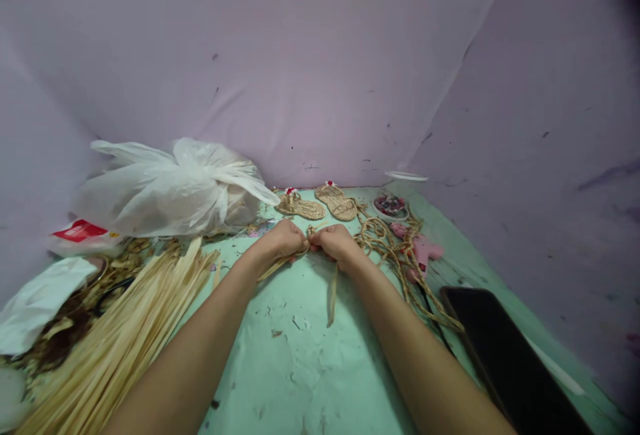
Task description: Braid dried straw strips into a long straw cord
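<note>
My left hand [286,239] and my right hand [332,243] meet at the middle of the green table, fingers closed. Between them they pinch dried plant-fibre strips [332,295]; one end hangs below my right hand, another runs out beneath my left. A small twisted bit of the fibre shows just above the fingertips. Just beyond my hands lie two small woven sandals [301,207], each with a red and white decoration. A heap of twisted fibre cord [383,235] lies right of my right hand.
A bundle of dried strips [130,322] lies left, with a tied white plastic bag [170,188] behind it. To the right are a pink glue gun [424,252], a container of beads [391,206] and a black phone [510,355]. Walls stand behind and right of the green table [295,368].
</note>
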Available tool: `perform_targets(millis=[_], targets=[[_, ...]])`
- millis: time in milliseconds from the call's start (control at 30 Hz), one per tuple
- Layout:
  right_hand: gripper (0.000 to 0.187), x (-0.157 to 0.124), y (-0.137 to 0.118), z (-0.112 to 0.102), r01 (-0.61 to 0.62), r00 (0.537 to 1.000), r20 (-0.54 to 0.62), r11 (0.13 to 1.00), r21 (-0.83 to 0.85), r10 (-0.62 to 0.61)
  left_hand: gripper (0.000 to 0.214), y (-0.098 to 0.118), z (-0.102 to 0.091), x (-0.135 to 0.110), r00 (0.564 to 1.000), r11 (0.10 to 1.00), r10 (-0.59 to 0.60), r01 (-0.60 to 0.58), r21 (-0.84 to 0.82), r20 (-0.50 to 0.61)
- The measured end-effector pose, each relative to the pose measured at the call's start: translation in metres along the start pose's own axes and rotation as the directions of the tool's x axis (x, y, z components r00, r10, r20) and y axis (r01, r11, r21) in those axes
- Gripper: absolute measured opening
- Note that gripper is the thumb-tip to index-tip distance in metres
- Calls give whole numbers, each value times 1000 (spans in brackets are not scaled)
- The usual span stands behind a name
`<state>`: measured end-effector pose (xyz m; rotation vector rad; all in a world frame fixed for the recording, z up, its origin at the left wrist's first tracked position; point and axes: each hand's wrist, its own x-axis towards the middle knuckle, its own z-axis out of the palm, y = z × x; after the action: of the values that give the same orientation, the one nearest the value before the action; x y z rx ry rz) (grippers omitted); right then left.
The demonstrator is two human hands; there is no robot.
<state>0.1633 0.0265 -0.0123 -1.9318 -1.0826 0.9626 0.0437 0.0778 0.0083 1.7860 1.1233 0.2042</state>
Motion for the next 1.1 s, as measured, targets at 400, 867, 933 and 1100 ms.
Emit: perform_targets(millis=[400, 867, 933, 1100], targets=[[9, -9, -8, 0, -78, 996, -18, 970, 230, 84, 16, 3, -18, 0, 987, 969, 5, 34, 245, -159], [16, -5, -3, 2, -76, 996, -33, 979, 187, 84, 22, 23, -98, -102, 921, 681, -131, 353, 641, -368], [16, -4, -2, 2, -78, 996, -24, 979, 188, 84, 23, 6, -90, -103, 921, 624, -228, 386, 680, -315], [15, -2, -1, 1, -75, 997, -12, 981, 180, 79, 22, -34, -67, -98, 879, 570, -183, 460, 681, -440]])
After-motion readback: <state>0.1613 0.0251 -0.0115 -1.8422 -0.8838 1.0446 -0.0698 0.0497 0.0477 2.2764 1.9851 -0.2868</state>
